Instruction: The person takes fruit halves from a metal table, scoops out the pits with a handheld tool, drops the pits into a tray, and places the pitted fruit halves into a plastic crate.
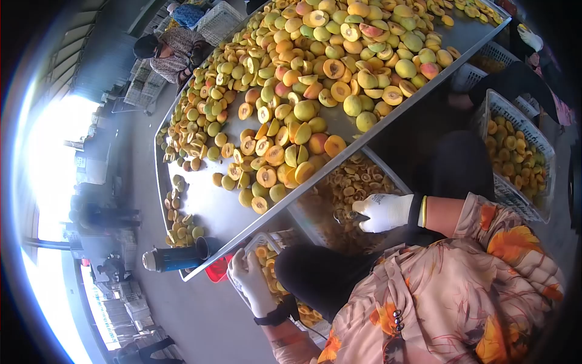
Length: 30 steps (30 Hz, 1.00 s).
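Note:
My left hand [248, 282], in a white glove, is beside the table's near edge, over a crate of peach halves [267, 258]. Its fingers point up, slightly apart, with nothing visible in them. My right hand [385, 213], also gloved, is closed around what looks like a small metal tool [347, 216], mostly hidden by the fingers. Under that hand a bin holds brownish pits and scraps [357, 182]. On the metal table [203, 203], whole and halved yellow peaches [276, 155] lie heaped, many cut faces showing.
A crate of peach halves [515, 155] stands at my right. A dark blue cylindrical flask [176, 258] and a red container [218, 269] are by the table's left corner. A person [176, 51] works across the table; another person's gloved hand [530, 37] shows at upper right.

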{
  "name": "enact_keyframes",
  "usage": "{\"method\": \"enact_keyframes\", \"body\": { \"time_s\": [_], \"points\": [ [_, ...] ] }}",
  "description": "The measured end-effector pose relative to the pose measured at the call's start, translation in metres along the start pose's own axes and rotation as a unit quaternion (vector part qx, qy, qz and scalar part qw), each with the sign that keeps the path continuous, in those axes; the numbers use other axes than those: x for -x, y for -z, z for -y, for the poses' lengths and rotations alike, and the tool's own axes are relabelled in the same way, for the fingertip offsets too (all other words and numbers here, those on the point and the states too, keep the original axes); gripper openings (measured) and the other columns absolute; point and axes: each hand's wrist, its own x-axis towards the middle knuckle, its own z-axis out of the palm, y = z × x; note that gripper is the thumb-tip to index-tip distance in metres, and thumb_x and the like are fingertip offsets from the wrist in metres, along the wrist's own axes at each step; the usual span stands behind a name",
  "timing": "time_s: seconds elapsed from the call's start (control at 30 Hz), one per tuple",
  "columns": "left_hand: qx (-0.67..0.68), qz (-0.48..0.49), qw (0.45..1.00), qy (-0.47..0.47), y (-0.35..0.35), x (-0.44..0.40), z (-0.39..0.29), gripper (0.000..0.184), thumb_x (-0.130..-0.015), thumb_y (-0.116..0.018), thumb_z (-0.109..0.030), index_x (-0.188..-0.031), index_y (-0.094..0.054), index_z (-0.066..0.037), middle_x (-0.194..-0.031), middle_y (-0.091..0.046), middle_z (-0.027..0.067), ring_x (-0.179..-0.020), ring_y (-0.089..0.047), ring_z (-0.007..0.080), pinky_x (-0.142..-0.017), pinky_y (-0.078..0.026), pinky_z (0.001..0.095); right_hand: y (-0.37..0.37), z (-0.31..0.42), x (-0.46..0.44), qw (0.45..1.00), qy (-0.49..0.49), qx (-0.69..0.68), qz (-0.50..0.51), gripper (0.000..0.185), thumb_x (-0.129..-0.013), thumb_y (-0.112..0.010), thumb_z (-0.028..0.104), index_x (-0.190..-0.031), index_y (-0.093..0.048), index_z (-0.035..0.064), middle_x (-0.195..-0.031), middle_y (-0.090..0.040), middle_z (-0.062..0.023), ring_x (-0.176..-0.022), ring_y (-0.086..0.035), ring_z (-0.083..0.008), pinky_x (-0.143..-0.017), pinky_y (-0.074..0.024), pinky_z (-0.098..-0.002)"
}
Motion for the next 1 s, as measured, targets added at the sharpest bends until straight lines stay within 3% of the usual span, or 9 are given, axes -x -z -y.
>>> {"method": "enact_keyframes", "body": {
  "time_s": [0.07, 0.2, 0.4, 0.53, 0.7, 0.73, 0.77, 0.9, 1.0],
  "points": [
    [0.034, 0.04, 0.998, -0.016, -0.02, -0.026, -0.045, 0.036, -0.089, -0.073, -0.017, -0.118, -0.069, 0.004, -0.116, -0.065, 0.0182, -0.11, -0.06, 0.0313, -0.094, -0.049, 0.0412, -0.004, -0.01, -0.006, 0.996, -0.028, 0.08, 0.041, 0.035, -0.086, -0.062, 0.02, -0.113, -0.065, -0.0002, -0.1, -0.073, -0.0223, -0.096, -0.071, -0.0399, -0.085, -0.0543, -0.0491],
    [-0.129, 0.09, 0.94, -0.303, -0.094, -0.065, -0.127, 0.054, -0.084, -0.077, -0.043, -0.124, -0.071, -0.006, -0.12, -0.063, 0.0174, -0.115, -0.056, 0.0376, -0.1, -0.044, 0.0486, -0.004, -0.024, -0.011, 0.992, -0.051, 0.1, 0.063, 0.033, -0.089, -0.06, 0.022, -0.115, -0.065, 0.0027, -0.102, -0.073, -0.0211, -0.098, -0.071, -0.0389, -0.086, -0.0546, -0.0492],
    [-0.152, 0.178, 0.924, -0.304, -0.156, -0.086, -0.142, 0.05, -0.089, -0.073, -0.044, -0.119, -0.069, -0.004, -0.128, -0.057, 0.0183, -0.121, -0.052, 0.0373, -0.105, -0.04, 0.0507, 0.012, -0.024, 0.0, 0.999, 0.029, -0.032, -0.025, 0.034, -0.091, -0.062, 0.026, -0.115, -0.061, 0.002, -0.09, -0.071, -0.0237, -0.088, -0.07, -0.0424, -0.079, -0.0538, -0.0498],
    [0.214, 0.145, 0.939, -0.227, -0.143, -0.074, -0.136, 0.043, -0.093, -0.068, -0.031, -0.118, -0.061, 0.004, -0.119, -0.059, 0.0124, -0.107, -0.06, 0.0277, -0.095, -0.052, 0.044, 0.014, -0.016, 0.002, 0.965, 0.144, -0.087, -0.203, 0.031, -0.088, -0.07, 0.018, -0.112, -0.059, 0.0016, -0.081, -0.069, -0.0241, -0.076, -0.069, -0.0436, -0.067, -0.0526, -0.0474],
    [0.608, 0.289, 0.737, 0.056, -0.078, -0.007, -0.186, 0.024, -0.088, -0.065, -0.011, -0.108, -0.064, 0.002, -0.106, -0.067, 0.0128, -0.093, -0.067, 0.0241, -0.083, -0.055, 0.032, 0.022, 0.037, 0.02, 0.929, 0.231, -0.119, -0.262, 0.02, -0.092, -0.066, 0.018, -0.1, -0.056, 0.0023, -0.074, -0.067, -0.0236, -0.071, -0.069, -0.0422, -0.061, -0.0506, -0.0488],
    [0.429, 0.178, 0.868, -0.176, -0.08, -0.001, -0.182, 0.022, -0.083, -0.066, -0.004, -0.104, -0.066, 0.0, -0.106, -0.068, 0.0131, -0.093, -0.068, 0.0243, -0.082, -0.056, 0.0327, 0.02, 0.044, 0.023, 0.922, 0.254, -0.108, -0.27, 0.019, -0.094, -0.065, 0.018, -0.1, -0.055, 0.0024, -0.073, -0.067, -0.0232, -0.069, -0.068, -0.0422, -0.06, -0.0501, -0.0491],
    [0.199, 0.046, 0.9, -0.385, -0.083, 0.006, -0.177, 0.022, -0.079, -0.067, 0.002, -0.101, -0.068, -0.001, -0.105, -0.068, 0.0134, -0.094, -0.068, 0.0244, -0.081, -0.056, 0.0333, 0.016, 0.049, 0.026, 0.915, 0.276, -0.097, -0.278, 0.018, -0.095, -0.064, 0.018, -0.099, -0.055, 0.0025, -0.073, -0.066, -0.0228, -0.068, -0.068, -0.0421, -0.059, -0.0496, -0.0495],
    [0.512, 0.168, 0.838, -0.086, -0.077, 0.043, -0.178, 0.039, -0.101, -0.052, -0.027, -0.119, -0.061, 0.006, -0.109, -0.068, 0.0154, -0.098, -0.066, 0.026, -0.093, -0.052, 0.035, -0.002, 0.061, 0.035, 0.905, 0.272, -0.097, -0.314, 0.016, -0.099, -0.06, 0.018, -0.105, -0.056, 0.0036, -0.072, -0.066, -0.0222, -0.065, -0.067, -0.0427, -0.057, -0.0485, -0.0512],
    [0.602, 0.18, 0.777, 0.041, -0.045, 0.066, -0.2, 0.04, -0.108, -0.049, -0.029, -0.118, -0.061, 0.008, -0.103, -0.07, 0.016, -0.091, -0.066, 0.0241, -0.086, -0.053, 0.0327, -0.006, 0.073, 0.046, 0.928, 0.223, -0.091, -0.285, 0.016, -0.097, -0.059, 0.015, -0.108, -0.057, 0.0042, -0.073, -0.066, -0.0218, -0.066, -0.067, -0.0435, -0.059, -0.0501, -0.0523]
  ]
}}
